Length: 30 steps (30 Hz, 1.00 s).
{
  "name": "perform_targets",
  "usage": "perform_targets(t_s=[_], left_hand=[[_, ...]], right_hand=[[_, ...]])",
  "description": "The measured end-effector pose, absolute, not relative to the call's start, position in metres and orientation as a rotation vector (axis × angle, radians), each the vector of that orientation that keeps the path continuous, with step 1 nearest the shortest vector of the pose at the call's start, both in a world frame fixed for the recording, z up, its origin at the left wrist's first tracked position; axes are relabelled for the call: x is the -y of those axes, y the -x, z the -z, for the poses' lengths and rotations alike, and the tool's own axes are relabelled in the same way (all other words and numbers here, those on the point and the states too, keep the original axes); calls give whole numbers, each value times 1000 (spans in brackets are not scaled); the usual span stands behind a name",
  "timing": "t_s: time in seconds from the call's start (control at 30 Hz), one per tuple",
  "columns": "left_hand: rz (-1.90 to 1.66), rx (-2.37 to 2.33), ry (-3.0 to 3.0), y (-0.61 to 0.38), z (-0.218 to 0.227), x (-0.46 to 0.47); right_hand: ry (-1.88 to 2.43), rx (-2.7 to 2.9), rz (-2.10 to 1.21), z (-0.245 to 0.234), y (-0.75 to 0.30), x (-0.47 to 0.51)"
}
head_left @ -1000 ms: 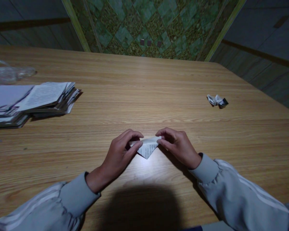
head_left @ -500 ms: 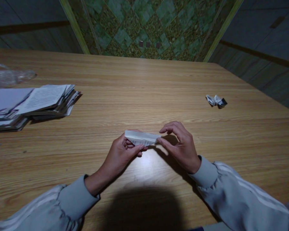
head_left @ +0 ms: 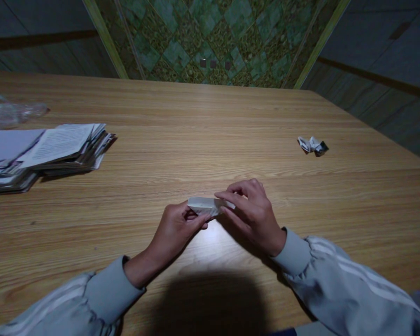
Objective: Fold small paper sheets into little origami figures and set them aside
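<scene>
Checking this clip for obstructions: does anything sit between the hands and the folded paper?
Nothing visible does. The left hand and right hand both already grip the folded paper, holding it between them above the table.

My wooden tabletop (head_left: 210, 140) carries a stack of printed pages (head_left: 45, 151) at far left. A crumpled paper scrap (head_left: 313, 146) lies far right.

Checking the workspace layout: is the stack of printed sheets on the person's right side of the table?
No, the stack of printed sheets lies at the left of the table; only a small crumpled paper sits to the right.
</scene>
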<state>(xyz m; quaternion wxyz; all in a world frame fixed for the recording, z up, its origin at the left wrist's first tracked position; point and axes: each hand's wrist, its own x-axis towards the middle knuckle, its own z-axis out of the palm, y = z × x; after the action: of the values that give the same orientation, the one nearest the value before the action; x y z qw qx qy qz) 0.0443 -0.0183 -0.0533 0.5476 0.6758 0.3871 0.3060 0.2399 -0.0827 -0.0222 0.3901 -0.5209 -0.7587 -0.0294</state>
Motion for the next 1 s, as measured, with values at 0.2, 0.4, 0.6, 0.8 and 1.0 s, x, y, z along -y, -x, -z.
perform_targets(t_s=[0.2, 0.4, 0.6, 0.8, 1.0], left_hand=[[-751, -895, -1751, -42, 55, 19], [-754, -883, -1789, -43, 55, 18], [-765, -882, -1787, -43, 54, 17], [-719, -825, -1591, -42, 49, 17], [-752, -850, -1276, -45, 44, 13]], right_hand=[[1296, 2045, 140, 24, -229, 85], [1294, 2051, 94, 25, -230, 85], [1274, 2040, 78, 24, -229, 86], [1304, 1824, -291, 22, -241, 81], [1274, 1459, -1049, 25, -254, 77]])
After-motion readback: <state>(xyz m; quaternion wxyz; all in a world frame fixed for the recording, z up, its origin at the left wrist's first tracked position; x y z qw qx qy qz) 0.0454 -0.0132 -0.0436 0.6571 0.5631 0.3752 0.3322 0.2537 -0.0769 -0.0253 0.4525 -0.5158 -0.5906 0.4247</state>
